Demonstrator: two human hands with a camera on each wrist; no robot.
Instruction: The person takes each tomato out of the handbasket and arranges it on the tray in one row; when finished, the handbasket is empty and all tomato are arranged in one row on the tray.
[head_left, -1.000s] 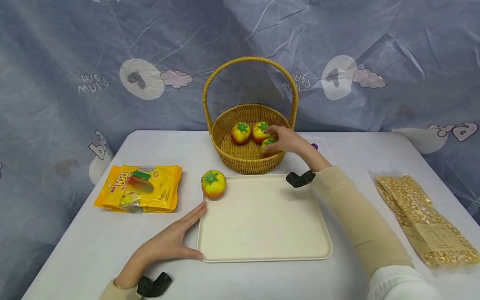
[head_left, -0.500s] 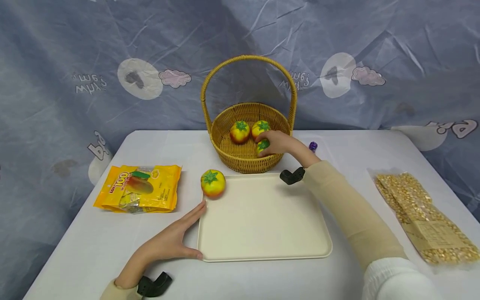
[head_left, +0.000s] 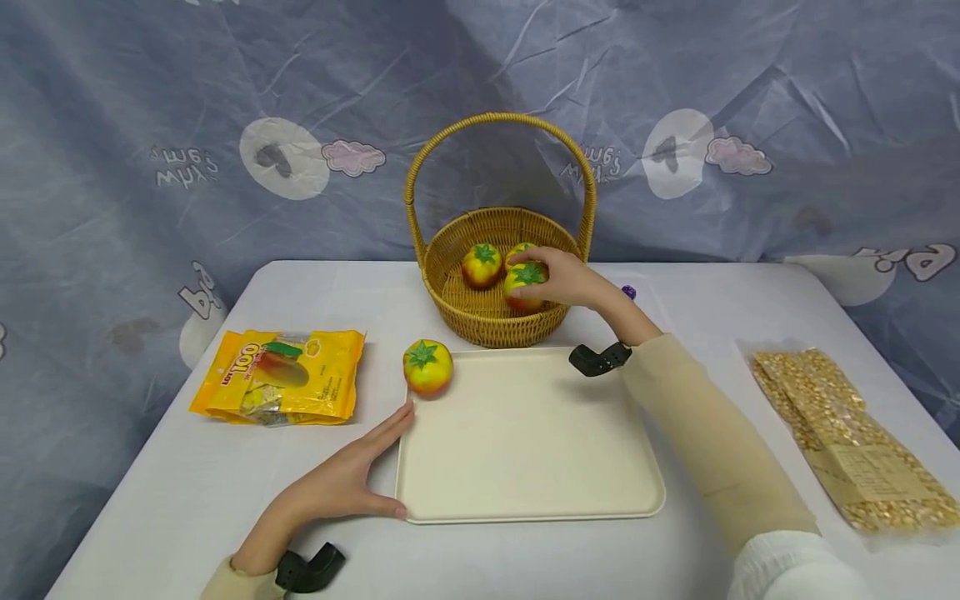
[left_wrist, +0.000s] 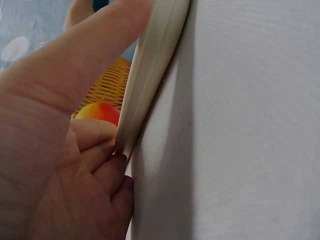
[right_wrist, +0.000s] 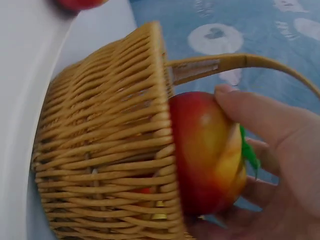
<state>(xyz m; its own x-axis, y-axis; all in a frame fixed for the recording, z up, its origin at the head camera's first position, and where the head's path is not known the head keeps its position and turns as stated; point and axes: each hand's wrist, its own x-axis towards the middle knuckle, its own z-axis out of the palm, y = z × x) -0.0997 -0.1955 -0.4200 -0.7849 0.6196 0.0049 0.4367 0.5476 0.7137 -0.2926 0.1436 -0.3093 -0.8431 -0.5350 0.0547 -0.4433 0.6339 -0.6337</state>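
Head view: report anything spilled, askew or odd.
Nothing looks spilled or damaged. One round yellow-and-red fruit sits alone at the far left corner of the rectangular cream tray, outside the woven tan basket holding others. Lettering on the blue-grey fabric backdrop looks upside down.

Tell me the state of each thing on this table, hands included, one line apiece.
Basket, upright, handle up
Tray, lying flat
Left hand, touching the tray's left edge
Gripped fruit, showing above the basket's rim
Right hand, holding the gripped fruit
Left basket fruit, resting inside
Rear basket fruit, partly hidden
Loose fruit, at the tray's far left corner
Yellow packet, lying flat
Kernel packet, lying flat
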